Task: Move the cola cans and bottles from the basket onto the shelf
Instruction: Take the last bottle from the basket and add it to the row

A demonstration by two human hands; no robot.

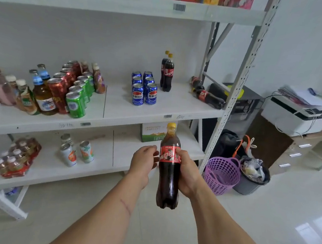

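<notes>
My right hand (pixel 186 172) grips an upright cola bottle (pixel 168 180) with a yellow cap and red label, held in front of the lower shelf. My left hand (pixel 143 162) is beside it, fingertips touching the label. On the middle shelf (pixel 186 112) stand several blue cola cans (pixel 144 87) in two rows, with two upright cola bottles (pixel 167 72) behind them. Two more cola bottles (pixel 206 95) lie on their sides at the shelf's right end. The purple basket (pixel 222 174) sits on the floor to the right of the shelf.
The left part of the middle shelf holds red and green cans (pixel 70 91) and assorted bottles. The lower shelf has cans (pixel 77 151), a wrapped pack of bottles (pixel 17 156) and a box (pixel 152 133). A bin (pixel 252 177) stands beside the basket; a printer (pixel 297 117) sits farther right.
</notes>
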